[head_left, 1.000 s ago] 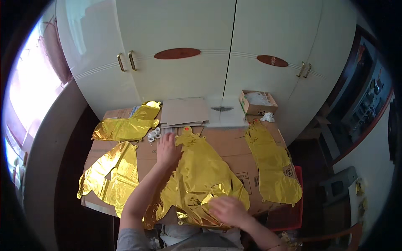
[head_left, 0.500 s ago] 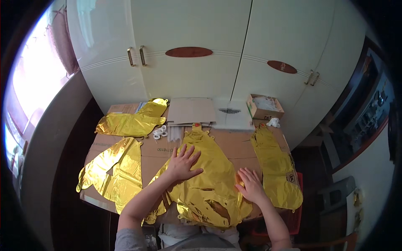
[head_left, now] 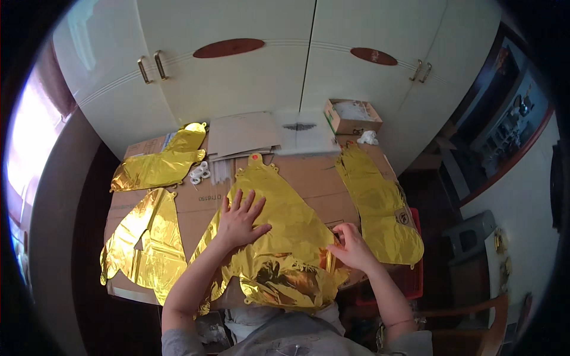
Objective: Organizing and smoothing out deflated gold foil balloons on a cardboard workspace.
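Observation:
A flat, uninflated gold foil balloon (head_left: 285, 213) lies before me on cardboard, its tabbed narrow end pointing away and its creased lower part at the table's near edge. My left hand (head_left: 239, 225) rests on its left half, palm down, fingers spread. At the balloon's right edge, my right hand (head_left: 354, 248) has its fingers curled and closed on the foil; the fingertips are partly hidden. Another gold foil balloon (head_left: 380, 207) lies to the right of that hand. Two more pieces of gold foil, a folded one (head_left: 157, 169) and a bent one (head_left: 160, 237), lie on the left.
At the back stand stacked grey cardboard sheets (head_left: 243, 133), a clear plastic packet (head_left: 306, 136) and an open box (head_left: 354, 121) beside crumpled white material (head_left: 369, 137). White rolls (head_left: 200, 172) sit left of the balloon. A cream cabinet (head_left: 237, 83) closes off the far side.
My right hand has gone from lying flat, fingers extended, to curled at the balloon's right edge. The foil's lower part has shifted and crumpled differently. My left hand stays spread; the view has tilted.

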The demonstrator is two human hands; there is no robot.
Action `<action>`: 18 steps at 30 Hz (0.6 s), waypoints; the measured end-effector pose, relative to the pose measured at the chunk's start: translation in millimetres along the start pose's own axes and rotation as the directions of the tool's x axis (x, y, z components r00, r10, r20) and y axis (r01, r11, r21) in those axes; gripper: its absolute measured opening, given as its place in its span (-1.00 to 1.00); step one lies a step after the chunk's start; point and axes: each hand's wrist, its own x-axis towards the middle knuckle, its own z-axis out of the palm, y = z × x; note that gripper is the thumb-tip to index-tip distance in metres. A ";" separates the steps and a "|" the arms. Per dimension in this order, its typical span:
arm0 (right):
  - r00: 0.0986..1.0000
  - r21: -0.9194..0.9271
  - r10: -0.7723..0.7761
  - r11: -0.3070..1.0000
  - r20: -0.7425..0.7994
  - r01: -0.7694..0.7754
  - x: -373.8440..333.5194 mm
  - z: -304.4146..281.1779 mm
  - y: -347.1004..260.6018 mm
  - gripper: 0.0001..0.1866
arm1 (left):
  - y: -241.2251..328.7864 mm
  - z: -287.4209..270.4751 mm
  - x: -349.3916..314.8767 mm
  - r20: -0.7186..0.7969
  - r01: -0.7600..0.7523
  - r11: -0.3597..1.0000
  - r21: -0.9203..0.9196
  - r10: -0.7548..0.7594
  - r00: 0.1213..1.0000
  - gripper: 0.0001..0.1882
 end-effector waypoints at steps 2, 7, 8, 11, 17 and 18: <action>1.000 0.016 0.021 1.000 0.015 -0.021 -2.1 -1.1 0.5 -0.44 | -0.1 -1.1 0.3 -0.002 0.006 1.000 0.007 -0.006 1.000 -0.16; 0.933 0.013 0.284 0.956 0.221 -0.294 -3.4 -8.1 -2.6 -0.28 | 0.9 -1.7 1.9 0.016 0.016 1.000 0.014 -0.016 1.000 -0.16; 0.939 0.034 0.269 0.959 0.214 -0.283 -5.1 -6.6 2.9 -0.29 | 2.3 -1.6 3.1 0.020 0.012 1.000 0.016 -0.012 1.000 -0.16; 0.946 0.113 0.190 0.968 0.261 -0.225 -2.9 -12.0 -1.1 -0.48 | 1.0 1.0 2.1 -0.013 0.012 1.000 0.012 -0.012 1.000 -0.17; 0.964 0.225 0.195 0.946 0.182 -0.233 4.8 -30.1 -0.5 -0.65 | 3.0 0.5 2.7 -0.033 0.019 1.000 0.022 -0.019 0.999 -0.19; 0.974 0.141 0.183 0.969 0.133 -0.201 8.0 -35.2 -4.8 -0.65 | 3.5 0.8 2.4 -0.024 0.027 0.999 0.021 -0.027 0.999 -0.19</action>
